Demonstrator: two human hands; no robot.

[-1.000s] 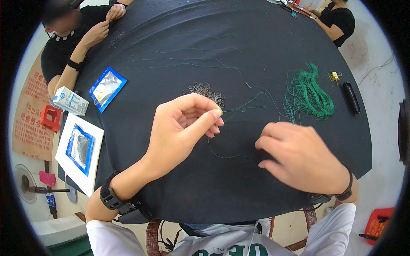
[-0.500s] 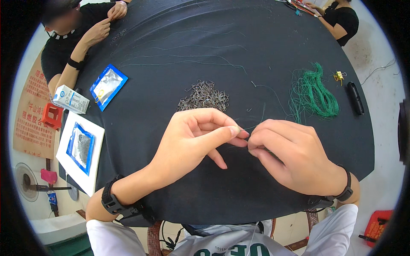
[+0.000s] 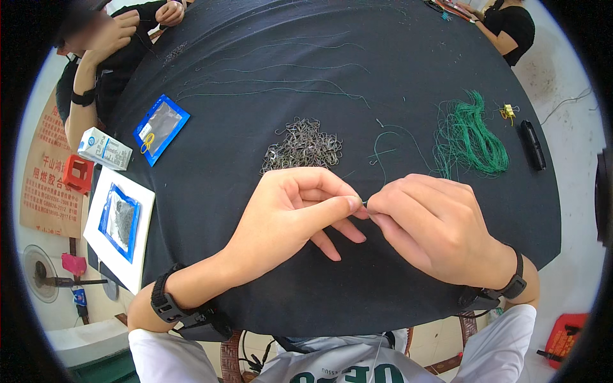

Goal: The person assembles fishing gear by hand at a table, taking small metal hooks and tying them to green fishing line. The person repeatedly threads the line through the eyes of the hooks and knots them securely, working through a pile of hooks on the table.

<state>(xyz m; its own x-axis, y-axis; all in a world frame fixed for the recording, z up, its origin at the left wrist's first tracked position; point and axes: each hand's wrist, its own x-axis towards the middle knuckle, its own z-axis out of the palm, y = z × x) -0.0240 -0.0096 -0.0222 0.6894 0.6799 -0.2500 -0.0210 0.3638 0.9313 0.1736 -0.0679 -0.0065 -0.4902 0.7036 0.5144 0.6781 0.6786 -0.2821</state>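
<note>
My left hand (image 3: 300, 217) is pinched at thumb and index finger, its other fingers loosely spread beneath. My right hand (image 3: 440, 230) meets it, thumb and fingertips pressed together. A thin green line (image 3: 385, 171) rises from my right fingertips and curls over the table; a tiny stretch of line bridges the two pinches. Whatever else my fingertips cover is too small to make out. Just beyond my left hand lies a heap of small metal hooks (image 3: 302, 145). A single hook (image 3: 373, 162) rests apart from it, near the curled line.
A green line bundle (image 3: 474, 137), a yellow clip (image 3: 507, 113) and a black marker-like object (image 3: 532, 145) lie to the right. Left are blue pouches (image 3: 162, 124), a white board (image 3: 142, 217) and a carton (image 3: 105, 148). Two people sit at the far side of the black-covered table (image 3: 306, 287).
My right hand has shifted slightly left, bringing the fingertips together. The line's free end now curls beyond my hands. A co-worker at the far left has raised one hand.
</note>
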